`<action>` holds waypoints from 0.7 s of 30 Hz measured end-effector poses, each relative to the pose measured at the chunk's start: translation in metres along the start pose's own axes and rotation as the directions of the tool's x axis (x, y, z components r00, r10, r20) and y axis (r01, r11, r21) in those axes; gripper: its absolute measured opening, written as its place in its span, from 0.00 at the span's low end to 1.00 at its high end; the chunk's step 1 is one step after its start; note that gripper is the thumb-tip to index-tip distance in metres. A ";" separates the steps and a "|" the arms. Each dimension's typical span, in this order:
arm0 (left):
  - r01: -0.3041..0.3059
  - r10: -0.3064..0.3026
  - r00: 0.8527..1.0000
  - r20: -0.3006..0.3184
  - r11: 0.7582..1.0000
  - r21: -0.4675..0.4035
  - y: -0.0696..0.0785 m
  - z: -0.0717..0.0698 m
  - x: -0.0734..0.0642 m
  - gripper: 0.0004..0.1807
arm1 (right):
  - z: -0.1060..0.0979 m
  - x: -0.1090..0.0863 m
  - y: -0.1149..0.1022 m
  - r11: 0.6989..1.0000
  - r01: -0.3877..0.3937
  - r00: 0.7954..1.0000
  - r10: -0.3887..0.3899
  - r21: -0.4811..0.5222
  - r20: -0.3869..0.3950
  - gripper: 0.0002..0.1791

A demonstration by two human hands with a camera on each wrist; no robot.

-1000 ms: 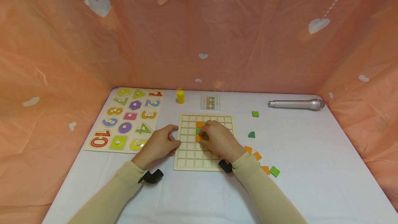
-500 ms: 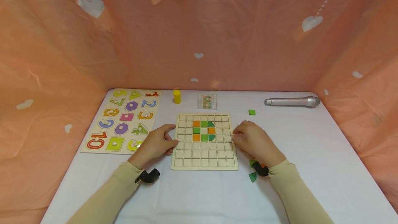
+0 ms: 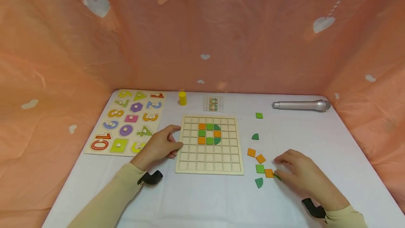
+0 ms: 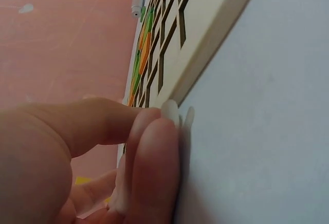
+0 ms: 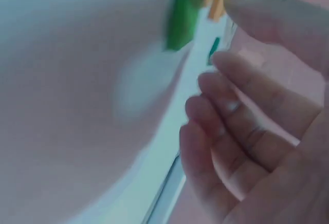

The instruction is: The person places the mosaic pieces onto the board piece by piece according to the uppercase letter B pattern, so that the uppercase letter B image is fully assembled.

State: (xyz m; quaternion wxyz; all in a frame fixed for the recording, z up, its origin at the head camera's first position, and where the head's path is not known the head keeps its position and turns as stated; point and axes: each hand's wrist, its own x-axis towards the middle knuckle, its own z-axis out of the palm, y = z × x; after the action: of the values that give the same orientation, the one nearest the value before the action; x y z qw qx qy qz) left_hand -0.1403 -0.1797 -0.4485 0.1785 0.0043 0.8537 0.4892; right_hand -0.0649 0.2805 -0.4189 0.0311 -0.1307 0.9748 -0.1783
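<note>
My left hand [image 3: 159,143] rests at the left edge of the wooden grid board [image 3: 186,157], thumb and forefinger spread along it. The left wrist view has its fingertips right at the board's side. Orange, light green and dark green tiles [image 3: 210,126] form a ring in the board's squares around one bare square. At the right, my right hand [image 3: 302,171] is low over the table, fingers loosely bent. Its thumb partly covers a green square tile [image 3: 277,177]. In the right wrist view that green tile [image 5: 182,18] lies beyond the fingertips, with nothing between thumb and fingers.
Orange tiles [image 3: 261,158], a light green square [image 3: 260,169] and dark green quarter-circles [image 3: 259,183] lie right of the board. Behind it are a pattern card [image 3: 213,103] and a yellow cylinder [image 3: 182,98]. A number puzzle [image 3: 126,122] lies left, a silver microphone [image 3: 300,105] back right.
My right hand has let go of a dark green quarter-circle in the board and moved right and toward me, to the loose tiles. My left hand has stayed at the board's edge.
</note>
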 end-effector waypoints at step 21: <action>-0.003 0.003 1.000 0.011 1.000 -0.028 -0.004 -0.001 0.003 0.36 | 0.006 -0.016 0.021 0.988 0.139 0.990 -0.140 -0.071 -0.018 0.21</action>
State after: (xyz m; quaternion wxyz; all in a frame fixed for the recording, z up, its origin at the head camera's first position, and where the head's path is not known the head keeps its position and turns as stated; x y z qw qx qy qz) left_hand -0.1428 -0.1821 -0.4517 0.1824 0.0058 0.8457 0.5015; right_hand -0.0539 0.3013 -0.4316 0.0027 -0.1975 0.9691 -0.1475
